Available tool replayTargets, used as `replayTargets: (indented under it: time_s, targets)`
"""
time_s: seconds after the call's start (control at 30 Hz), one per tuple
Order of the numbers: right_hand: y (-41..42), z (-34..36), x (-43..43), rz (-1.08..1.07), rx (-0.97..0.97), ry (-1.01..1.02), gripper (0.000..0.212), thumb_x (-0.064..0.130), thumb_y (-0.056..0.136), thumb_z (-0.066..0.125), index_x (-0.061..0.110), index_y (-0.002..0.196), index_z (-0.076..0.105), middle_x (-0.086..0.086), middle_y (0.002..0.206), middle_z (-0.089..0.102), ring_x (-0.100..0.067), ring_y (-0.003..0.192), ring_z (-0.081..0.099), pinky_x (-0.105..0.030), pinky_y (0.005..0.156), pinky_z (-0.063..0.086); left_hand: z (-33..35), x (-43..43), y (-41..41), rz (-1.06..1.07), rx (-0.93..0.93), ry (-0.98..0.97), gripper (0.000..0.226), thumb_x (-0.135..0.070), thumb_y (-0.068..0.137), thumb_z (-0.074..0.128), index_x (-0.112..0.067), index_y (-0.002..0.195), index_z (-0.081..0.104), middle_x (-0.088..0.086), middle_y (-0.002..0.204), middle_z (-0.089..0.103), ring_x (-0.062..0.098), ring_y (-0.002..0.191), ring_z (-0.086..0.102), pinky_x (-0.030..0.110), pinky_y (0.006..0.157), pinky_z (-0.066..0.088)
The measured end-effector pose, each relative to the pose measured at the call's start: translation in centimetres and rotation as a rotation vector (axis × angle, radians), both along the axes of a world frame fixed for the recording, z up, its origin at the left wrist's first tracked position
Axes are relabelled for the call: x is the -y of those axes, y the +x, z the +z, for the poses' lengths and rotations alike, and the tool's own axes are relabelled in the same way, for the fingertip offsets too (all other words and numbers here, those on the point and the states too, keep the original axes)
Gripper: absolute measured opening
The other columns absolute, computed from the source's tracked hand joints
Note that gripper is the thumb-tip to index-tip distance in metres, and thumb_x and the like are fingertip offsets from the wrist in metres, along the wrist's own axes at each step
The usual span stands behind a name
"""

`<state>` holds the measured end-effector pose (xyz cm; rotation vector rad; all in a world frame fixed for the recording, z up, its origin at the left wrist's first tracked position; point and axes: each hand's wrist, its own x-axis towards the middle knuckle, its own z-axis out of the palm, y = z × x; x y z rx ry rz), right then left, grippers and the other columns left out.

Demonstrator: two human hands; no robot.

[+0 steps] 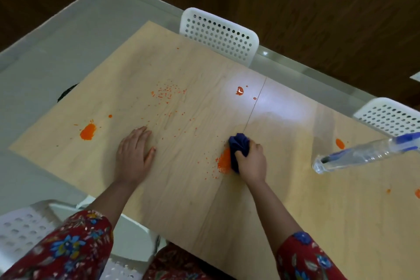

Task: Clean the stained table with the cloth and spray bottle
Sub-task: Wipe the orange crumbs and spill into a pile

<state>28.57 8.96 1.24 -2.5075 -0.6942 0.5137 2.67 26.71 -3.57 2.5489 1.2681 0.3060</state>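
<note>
1. Light wooden table point(181, 200) across most of the view, marked with orange in several places.
2. White perforated chair point(218, 34) at the far edge, of no use for the task.
3. Clear spray bottle point(363, 154) with a blue head at the right, on the table, seemingly on its base. Well apart from both hands, held by nobody.
4. Left hand point(133, 154) flat on the wood, left of centre. Fingers straight and close together, nothing in them; probably there for support.
5. Right hand point(252, 161) near the centre, fingers curled tightly around the bunched dark blue cloth point(238, 145), pressing it down on the table.
6. Cloth touching the right side of a big orange stain point(223, 161) and partly covering it. By judgement: wiping step in hand, early in the task, most marks untouched.
7. Not yet cleaned: left blot point(87, 132), far blot point(239, 91), right blot point(339, 143) near the bottle, fine specks point(167, 92) in the far middle.
8. Next move, probably: push the cloth leftward over the stain with firm pressure, gathering and not smearing. Then turn to a clean face, and reach right for the bottle if residue remains.
</note>
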Motion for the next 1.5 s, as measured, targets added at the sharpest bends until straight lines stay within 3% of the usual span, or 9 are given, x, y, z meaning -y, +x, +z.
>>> replayTargets:
  time_s: [0.17,0.27,0.4,0.57,0.77,0.97,1.07,1.3,1.5]
  targets:
    - [3.3,0.9,-0.5,-0.137,-0.117,0.202,0.045,0.017,0.087,0.056,0.020,0.132,0.053,-0.004,0.117,0.062,-0.026,0.102,0.060,-0.041,0.085,0.052,0.1,0.2,0.0,0.007,-0.023,-0.007,0.055,-0.042,0.094,0.034,-0.011,0.138,0.047,0.008,0.144,0.046,0.027,0.135,0.040,0.041,0.112,0.026]
    - [5.5,0.5,0.7,-0.211,-0.036,0.031,0.051,0.023,0.090,0.055,0.018,0.139,0.044,-0.012,0.125,0.055,-0.034,0.102,0.058,-0.041,0.085,0.050,0.4,0.3,0.2,0.011,-0.031,-0.009,0.056,-0.042,0.094,0.034,-0.012,0.139,0.046,0.008,0.144,0.047,0.026,0.134,0.040,0.038,0.113,0.022]
    - [3.4,0.2,-1.5,-0.062,0.064,-0.102,0.057,0.031,0.091,0.057,0.022,0.143,0.037,-0.014,0.130,0.045,-0.039,0.111,0.050,-0.039,0.084,0.045,0.4,0.4,0.1,0.020,-0.032,-0.013,0.056,-0.042,0.094,0.034,-0.012,0.139,0.048,0.007,0.142,0.050,0.023,0.134,0.041,0.038,0.114,0.022]
    - [1.9,0.1,-5.8,0.256,0.006,-0.004,0.049,0.025,0.094,0.050,0.029,0.142,0.040,-0.004,0.124,0.046,-0.027,0.110,0.051,-0.029,0.073,0.040,0.2,0.4,0.1,0.044,-0.049,-0.018,0.057,-0.044,0.095,0.031,-0.014,0.141,0.046,0.007,0.143,0.050,0.022,0.134,0.039,0.036,0.115,0.017]
    - [6.5,-0.3,-6.5,0.006,0.086,-0.024,0.045,0.028,0.095,0.049,0.025,0.140,0.043,-0.012,0.121,0.048,-0.034,0.108,0.053,-0.034,0.076,0.044,0.2,0.4,0.3,0.072,-0.028,-0.019,0.057,-0.045,0.096,0.029,-0.015,0.142,0.044,0.006,0.144,0.048,0.023,0.135,0.039,0.036,0.116,0.017]
    - [4.7,0.0,-5.9,0.495,-0.052,0.124,0.057,0.008,0.085,0.050,0.030,0.138,0.049,-0.005,0.119,0.055,-0.026,0.112,0.052,-0.032,0.090,0.043,0.7,0.5,0.5,0.079,0.017,0.016,0.054,-0.041,0.093,0.035,-0.011,0.134,0.051,0.009,0.137,0.053,0.025,0.129,0.045,0.038,0.112,0.022]
    - [6.0,1.9,-2.4,0.560,-0.107,0.167,0.068,0.004,0.079,0.048,0.033,0.141,0.042,0.003,0.121,0.054,-0.022,0.113,0.049,-0.028,0.094,0.043,0.7,0.7,0.4,0.081,0.024,0.019,0.053,-0.040,0.093,0.036,-0.010,0.134,0.051,0.010,0.137,0.053,0.026,0.129,0.044,0.040,0.112,0.024]
    - [3.7,1.9,6.7,1.334,0.190,0.011,0.052,0.019,0.076,0.048,0.031,0.126,0.057,0.009,0.119,0.059,-0.014,0.108,0.047,-0.031,0.084,0.043,0.7,0.7,0.4,0.081,0.035,0.006,0.052,-0.039,0.094,0.038,-0.010,0.134,0.050,0.010,0.138,0.052,0.027,0.130,0.044,0.041,0.113,0.025]
    - [0.7,-0.6,2.3,1.184,0.291,0.142,0.044,0.023,0.087,0.045,0.028,0.128,0.060,0.003,0.122,0.061,-0.021,0.107,0.046,-0.038,0.078,0.044,0.6,0.7,0.3,0.093,0.038,-0.007,0.053,-0.040,0.095,0.036,-0.011,0.136,0.048,0.009,0.140,0.050,0.027,0.133,0.041,0.043,0.115,0.024]
